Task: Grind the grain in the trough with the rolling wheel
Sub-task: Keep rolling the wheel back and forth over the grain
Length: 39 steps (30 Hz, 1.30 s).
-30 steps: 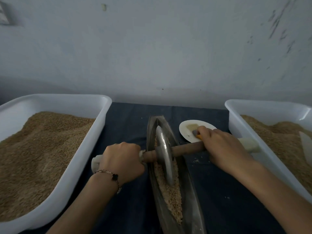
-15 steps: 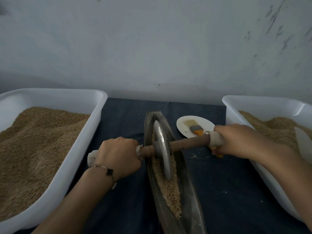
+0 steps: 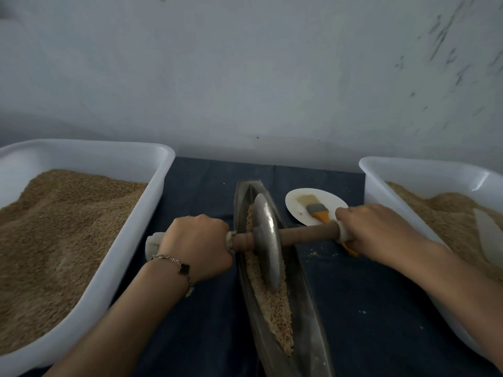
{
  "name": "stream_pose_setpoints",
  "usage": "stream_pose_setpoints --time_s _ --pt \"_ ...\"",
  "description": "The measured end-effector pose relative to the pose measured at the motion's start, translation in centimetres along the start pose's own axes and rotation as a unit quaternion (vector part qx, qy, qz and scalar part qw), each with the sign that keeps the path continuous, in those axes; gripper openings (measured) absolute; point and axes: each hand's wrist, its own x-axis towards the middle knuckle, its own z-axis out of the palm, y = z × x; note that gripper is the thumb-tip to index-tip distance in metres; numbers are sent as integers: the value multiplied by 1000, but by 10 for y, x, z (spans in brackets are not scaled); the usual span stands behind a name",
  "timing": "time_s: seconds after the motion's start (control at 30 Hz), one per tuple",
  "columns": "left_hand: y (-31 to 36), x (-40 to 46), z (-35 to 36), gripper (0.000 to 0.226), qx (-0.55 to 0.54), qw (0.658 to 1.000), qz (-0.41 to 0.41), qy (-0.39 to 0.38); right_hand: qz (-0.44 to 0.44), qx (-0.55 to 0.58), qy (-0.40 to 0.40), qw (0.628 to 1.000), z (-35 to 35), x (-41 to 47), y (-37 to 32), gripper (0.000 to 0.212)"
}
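A narrow metal trough point(image 3: 304, 308) is seen lying lengthwise on a dark blue cloth point(image 3: 367, 295), with a strip of tan grain point(image 3: 275, 303) along its channel. A metal rolling wheel point(image 3: 268, 240) stands upright in the far half of the trough, its rim set into the grain. Its wooden axle point(image 3: 307, 236) is gripped at both ends — the left hand point(image 3: 198, 246) and the right hand point(image 3: 375, 229) are each curled fully around a pale end cap. For a good pass, even downward pressure is best kept on both ends and the axle held level — a tilt would likely ride the wheel up the trough wall and scatter grain.
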Motion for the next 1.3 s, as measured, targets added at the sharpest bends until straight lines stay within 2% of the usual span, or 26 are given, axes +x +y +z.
stream_pose_setpoints --time_s 0.1,0.2,0.3,0.43,0.5,0.57,0.63,0.67,0.7,0.77,0.83,0.9,1.0,1.07,1.17,1.23,1.3 --pt "1 2 -3 18 17 1000 16 6 -16 39 -68 997 -4 -1 -1 28" --pt "2 2 -6 16 23 999 26 2 -60 128 -106 984 -10 11 -23 16" --pt "7 2 -8 18 24 999 28 13 -107 167 -145 969 -16 29 -49 19" --pt "7 2 -9 20 26 998 35 34 -69 204 -143 966 -13 26 -48 20" --pt "6 -1 -8 20 11 999 24 48 -37 204 -84 975 -9 15 -48 25" --pt "5 -9 -7 19 -16 997 11 77 -4 166 14 986 -6 2 -51 38" --pt "3 -22 1 41 -30 989 4 143 10 76 144 987 4 -11 -52 51" --pt "3 -29 9 49 -28 980 -6 196 8 51 221 974 11 -16 -51 52" --pt "6 -36 17 45 -12 966 -19 256 -1 35 291 956 18 -21 -52 48" --pt "15 -49 31 22 27 938 -41 344 -29 24 352 935 32 -24 -52 39" --pt "16 -47 38 12 22 918 -24 395 -36 46 335 941 41 -18 -50 36" --pt "13 -33 36 12 21 917 8 398 -3 89 277 957 44 -6 -46 35" --pt "7 4 15 20 20 953 -5 304 83 135 97 983 34 22 -38 23" --pt "2 28 2 17 34 981 -49 185 79 136 27 987 25 46 -30 12" --pt "-11 51 0 17 6 990 -114 88 45 153 -71 985 0 81 -21 7" --pt "-12 53 3 20 -51 984 -153 71 46 158 -124 979 -17 93 -20 13" --pt "-7 48 5 20 -67 980 -167 86 49 144 -110 982 -20 94 -22 12"
